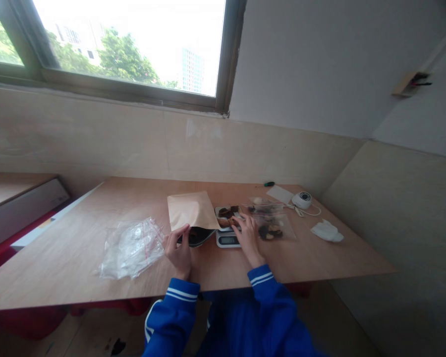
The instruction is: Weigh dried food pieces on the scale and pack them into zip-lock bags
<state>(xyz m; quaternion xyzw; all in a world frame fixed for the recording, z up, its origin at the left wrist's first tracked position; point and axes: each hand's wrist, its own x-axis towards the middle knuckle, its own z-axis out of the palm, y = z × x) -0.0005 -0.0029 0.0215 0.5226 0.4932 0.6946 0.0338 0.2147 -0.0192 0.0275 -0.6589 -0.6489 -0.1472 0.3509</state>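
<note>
A brown kraft paper pouch (pixel 192 210) lies with its mouth towards me, showing a dark inside. My left hand (pixel 180 252) is closed, pinching the mouth's edge between thumb and fingers. Just right of the pouch stands a small white kitchen scale (pixel 220 243) with a display at its front. Brown dried pieces (pixel 226 212) lie on its platform. Over the platform's right side, my right hand (pixel 250 238) has its fingertips closed on one dried brown piece. Clear zip bags (pixel 288 230) with dark and pale dried pieces lie right of this hand.
Several clear zip bags (pixel 134 248) lie on the table's left side. At the back right are a white dome-shaped device (pixel 302 199) with a cable, a white card (pixel 280 194) and a green-handled screwdriver (pixel 269 184). A crumpled white tissue (pixel 327 231) lies near the right edge.
</note>
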